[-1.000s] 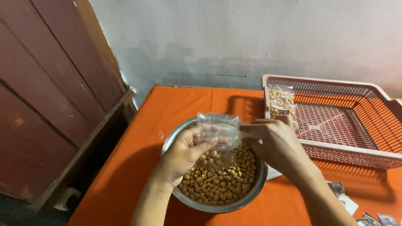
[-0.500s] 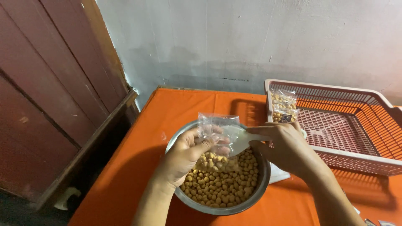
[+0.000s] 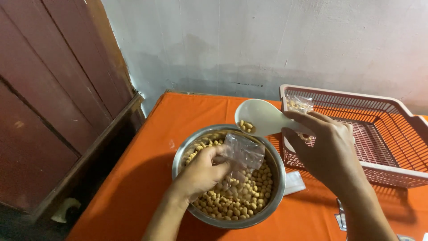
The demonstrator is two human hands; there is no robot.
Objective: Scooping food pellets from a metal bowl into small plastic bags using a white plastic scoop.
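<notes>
A steel bowl point(image 3: 182, 154) full of small tan nuts point(image 3: 240, 198) sits on the orange table point(image 3: 147, 174). My left hand point(image 3: 200, 172) holds a small clear plastic bag point(image 3: 244, 151) over the bowl, with some nuts in it. My right hand point(image 3: 327, 149) grips a white plastic spoon point(image 3: 263, 117) raised above the bowl's far rim; a few nuts lie in its scoop.
A pink plastic basket point(image 3: 383, 129) stands at the right, with one filled clear packet point(image 3: 298, 103) leaning in its near-left corner. White paper point(image 3: 295, 182) lies beside the bowl. A dark red wooden door point(image 3: 53, 89) stands to the left, a pale wall behind.
My right hand has left the bag's mouth and now lifts the white spoon with a few nuts. My left hand has lowered the bag toward the bowl.
</notes>
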